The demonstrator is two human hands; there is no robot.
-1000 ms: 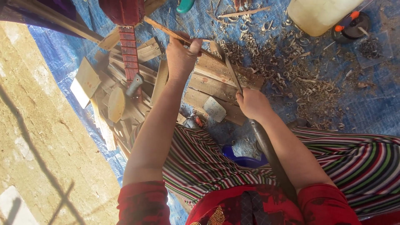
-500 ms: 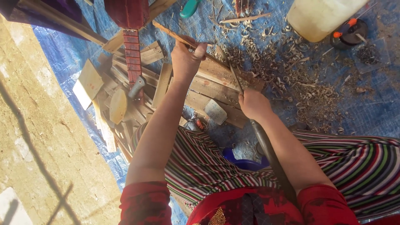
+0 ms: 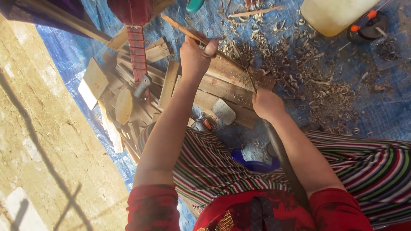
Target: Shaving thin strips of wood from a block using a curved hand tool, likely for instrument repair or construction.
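- Since a moment ago the left hand (image 3: pixel 195 57) has slid a little further along the thin wooden stick (image 3: pixel 188 31), and the view has tipped slightly; the right hand (image 3: pixel 266 104) sits much where it was.
- Far left, a rough, sunlit concrete floor (image 3: pixel 47 162) carries thin line shadows.
- Next to it a crumpled blue tarp (image 3: pixel 72 60) covers the ground, and the work lies on it.
- On the tarp's left part sits a heap of pale wood offcuts (image 3: pixel 124 102), with a red fretted instrument neck (image 3: pixel 136 47) laid across them.
- Middle: the left hand is clamped around the thin wooden stick, which slants up to the left, narrow, light brown and orange-tinted in the sun.
- The stick's lower end rests on flat wooden planks (image 3: pixel 222 85).
- The right hand is closed on a dark tool handle (image 3: pixel 280 149), its slim blade (image 3: pixel 250 79) reaching the stick.
- Right of the planks, curled wood shavings (image 3: pixel 317 85) litter the tarp.
- Top right stand a pale plastic container (image 3: pixel 334 15) and a dark round object with orange parts (image 3: pixel 366 25).
- Striped cloth (image 3: pixel 368 167) covers the person's lap below.
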